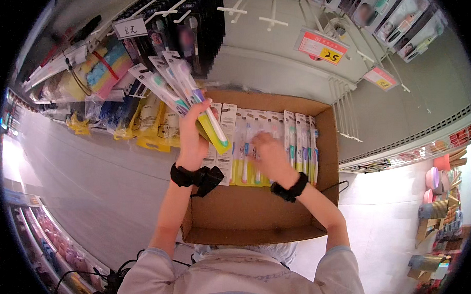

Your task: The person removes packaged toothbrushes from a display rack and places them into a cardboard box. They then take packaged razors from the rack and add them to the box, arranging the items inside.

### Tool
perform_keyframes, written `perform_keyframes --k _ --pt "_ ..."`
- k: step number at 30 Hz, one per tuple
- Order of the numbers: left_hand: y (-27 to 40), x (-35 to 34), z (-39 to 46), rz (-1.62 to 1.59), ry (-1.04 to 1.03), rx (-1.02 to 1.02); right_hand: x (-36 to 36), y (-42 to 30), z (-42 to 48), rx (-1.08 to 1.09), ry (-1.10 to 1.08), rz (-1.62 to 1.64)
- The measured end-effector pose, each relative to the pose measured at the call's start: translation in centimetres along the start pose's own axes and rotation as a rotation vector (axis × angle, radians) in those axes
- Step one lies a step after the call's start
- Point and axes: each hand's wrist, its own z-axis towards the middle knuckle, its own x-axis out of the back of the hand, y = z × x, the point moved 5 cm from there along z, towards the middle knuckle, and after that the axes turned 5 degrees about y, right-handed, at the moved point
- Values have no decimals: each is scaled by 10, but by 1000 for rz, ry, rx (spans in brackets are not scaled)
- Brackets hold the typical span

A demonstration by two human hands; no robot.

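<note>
My left hand [195,126] is closed around several packaged toothbrushes [194,93], fanned out above the left side of an open cardboard box [256,214]. Inside the box, rows of packaged toothbrushes [245,163] stand side by side, some turned with their printed card backs [225,146] up. Over the middle of the row is my right hand [268,154], blurred, with its fingers bent near the packs; whether it grips one cannot be told. Both wrists wear black straps. The near part of the box shows bare cardboard.
Metal hooks [273,20] stick out of a grey shelf panel behind the box. Black-carded packs [157,37] and yellow bags [152,122] hang at the left. Price tags [322,47] and hanging packs [403,22] are at the upper right. A lower shelf edge [407,143] runs along the right.
</note>
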Motion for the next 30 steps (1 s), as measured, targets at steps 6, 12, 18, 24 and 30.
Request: perform_keyframes --k 6,12,18,24,30 --pt "-5 -10 -6 59 23 46 18 92 -29 -460 20 -254" --pt "-2 -7 -2 79 -23 5 2 107 -40 -475 121 -224" --pt "-1 4 3 90 6 23 30 73 -28 -287 149 121" --pt "-10 0 5 25 -77 129 -38 35 -16 -556 -123 1104" --pt "-10 -4 5 32 -87 144 -75 40 -12 -560 -27 1161"
